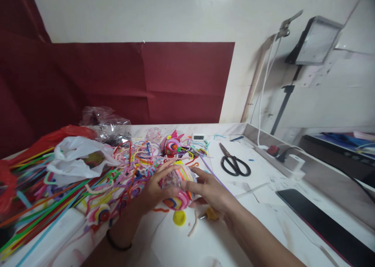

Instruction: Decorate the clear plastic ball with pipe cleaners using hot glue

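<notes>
Between my two hands is a rounded, multicoloured striped ball (186, 173) with a clear part on its left side. My left hand (155, 189) curves round its left side, fingers over the top. From the right, my right hand (206, 187) wraps it with thumb and fingers against its surface. Just below the ball lies a yellow disc (179, 218), and beside it a short pale strip (193, 224). A yellow-handled metal tool (211, 214) sits under my right hand. Behind the ball stands a pink fish-like figure (172, 143) with a coloured round eye.
Loose colourful fuzzy stems (131, 157) cover the left and middle. A white plastic bag (79, 159) lies among them. Black-handled scissors (234, 163), a dark phone (325, 228), a small digital display (198, 137) and a power strip (281, 161) are farther right.
</notes>
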The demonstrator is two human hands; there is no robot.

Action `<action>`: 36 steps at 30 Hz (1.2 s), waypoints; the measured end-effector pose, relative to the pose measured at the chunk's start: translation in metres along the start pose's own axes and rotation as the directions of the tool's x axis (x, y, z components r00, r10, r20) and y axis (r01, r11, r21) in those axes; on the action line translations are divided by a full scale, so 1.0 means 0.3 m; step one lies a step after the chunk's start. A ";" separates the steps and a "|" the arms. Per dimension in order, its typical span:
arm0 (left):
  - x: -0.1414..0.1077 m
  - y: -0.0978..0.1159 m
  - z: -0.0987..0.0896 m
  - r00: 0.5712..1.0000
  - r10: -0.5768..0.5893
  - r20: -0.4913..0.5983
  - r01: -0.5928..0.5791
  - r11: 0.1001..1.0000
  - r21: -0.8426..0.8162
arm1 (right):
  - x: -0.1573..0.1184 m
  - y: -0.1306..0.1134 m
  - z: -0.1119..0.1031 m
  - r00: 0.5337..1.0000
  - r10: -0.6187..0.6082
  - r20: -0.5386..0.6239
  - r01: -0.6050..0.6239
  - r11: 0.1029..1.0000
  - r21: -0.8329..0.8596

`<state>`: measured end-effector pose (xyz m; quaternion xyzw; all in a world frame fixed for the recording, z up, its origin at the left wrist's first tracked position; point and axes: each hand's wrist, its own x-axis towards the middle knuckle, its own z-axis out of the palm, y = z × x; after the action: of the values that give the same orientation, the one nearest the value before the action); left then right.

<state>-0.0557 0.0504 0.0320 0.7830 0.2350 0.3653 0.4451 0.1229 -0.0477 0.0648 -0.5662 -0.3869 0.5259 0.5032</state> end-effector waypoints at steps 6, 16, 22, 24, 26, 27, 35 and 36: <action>0.001 0.007 0.001 1.000 -0.025 -0.016 0.025 1.000 -0.007 | -0.005 -0.005 0.000 1.000 -0.014 0.012 0.014 1.000 0.019; -0.009 0.024 0.023 0.984 -0.177 0.009 0.177 0.976 -0.126 | 0.004 0.009 0.004 1.000 0.002 -0.025 -0.001 1.000 0.019; -0.009 0.021 0.034 0.973 -0.228 0.048 0.232 0.962 -0.141 | 0.020 0.014 -0.016 0.996 0.089 0.027 -0.089 0.996 -0.007; -0.007 0.011 0.040 0.966 -0.252 0.059 0.259 0.949 -0.179 | 0.026 0.008 -0.022 0.992 0.122 0.028 -0.121 0.992 -0.020; -0.004 0.000 0.047 0.959 -0.276 0.062 0.282 0.939 -0.194 | 0.032 0.001 -0.025 0.988 0.155 0.012 -0.154 0.987 -0.035; -0.003 -0.005 0.049 0.959 -0.278 0.057 0.283 0.942 -0.181 | 0.036 -0.002 -0.025 0.985 0.170 0.000 -0.170 0.985 -0.041; 0.009 -0.045 0.038 0.982 -0.185 0.031 0.186 0.982 -0.020 | 0.060 -0.016 -0.024 0.972 0.233 -0.036 -0.236 0.969 -0.076; 0.010 -0.047 0.036 0.986 -0.164 0.022 0.164 0.986 0.004 | 0.061 -0.016 -0.025 0.972 0.233 -0.035 -0.235 0.969 -0.077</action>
<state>-0.0460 0.0538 0.0171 0.7656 0.2943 0.3184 0.4753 0.1332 -0.0303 0.0652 -0.6343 -0.3320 0.5583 0.4193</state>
